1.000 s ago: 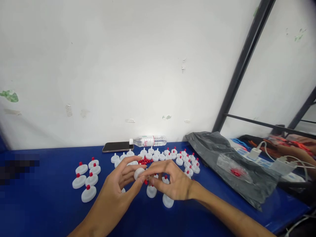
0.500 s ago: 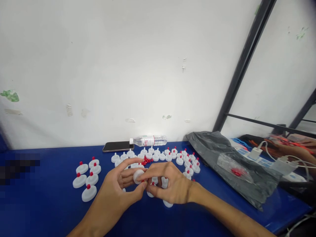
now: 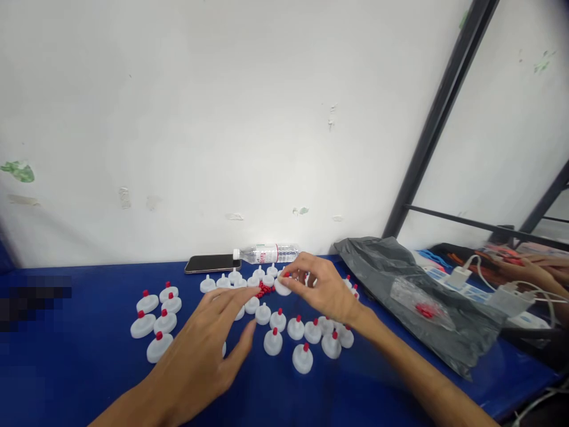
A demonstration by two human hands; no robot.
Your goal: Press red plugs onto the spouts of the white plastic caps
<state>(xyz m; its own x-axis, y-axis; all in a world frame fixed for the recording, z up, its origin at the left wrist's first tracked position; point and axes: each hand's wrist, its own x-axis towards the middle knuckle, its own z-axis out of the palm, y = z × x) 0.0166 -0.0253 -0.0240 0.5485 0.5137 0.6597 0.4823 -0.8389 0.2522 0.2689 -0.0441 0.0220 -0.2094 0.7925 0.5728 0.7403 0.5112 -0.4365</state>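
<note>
My right hand (image 3: 322,287) reaches over the group of caps, its thumb and fingers closed on a white nozzle cap with a red tip (image 3: 283,287). Whether that cap touches the table I cannot tell. My left hand (image 3: 207,341) hovers nearer me with fingers stretched and thumb apart, nothing in it. Beside the held cap lies a small pile of loose red tips (image 3: 265,289). Behind the left hand stand several white nozzle caps without tips (image 3: 207,283). Red-tipped caps (image 3: 303,358) are spread in front of my right hand, and more of them (image 3: 160,347) stand at the left.
A phone (image 3: 211,264) and a clear plastic bottle (image 3: 267,254) lie along the wall. At the right are a grey plastic bag (image 3: 377,261), a small clear bag with red pieces (image 3: 424,305) and a power strip (image 3: 471,290) with chargers. Another person's hand (image 3: 533,270) shows at the far right.
My hands have parted. The right one has moved away and to the right with a cap, while the left has opened and shifted slightly left.
</note>
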